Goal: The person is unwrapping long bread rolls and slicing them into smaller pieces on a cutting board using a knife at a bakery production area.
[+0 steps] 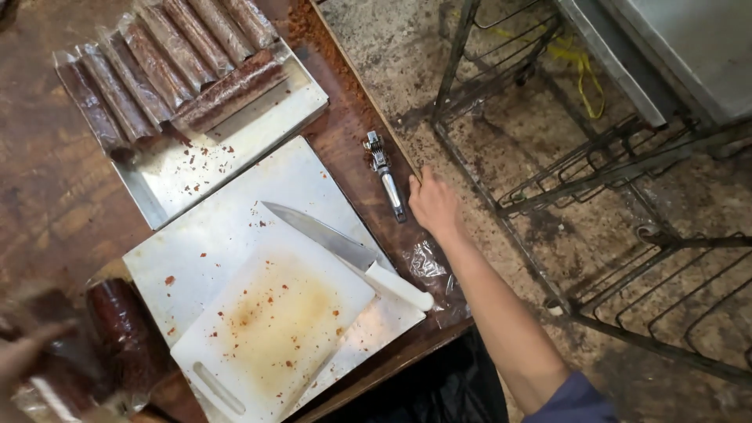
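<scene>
Sharpener point(385, 174), its long axis running along the table edge, lies just left of my right hand point(433, 205), fingers open and empty; my blurred left hand point(23, 356) is well apart, grip indeterminate.

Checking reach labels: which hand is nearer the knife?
Right. The right hand rests at the table edge just beyond the knife; the left hand is far across the boards.

Clearance around the hands
Bare counter point(47, 196) lies above the left hand point(19, 356); knife point(345, 252) and sharpener point(385, 174) block left of the right hand point(433, 205).
</scene>
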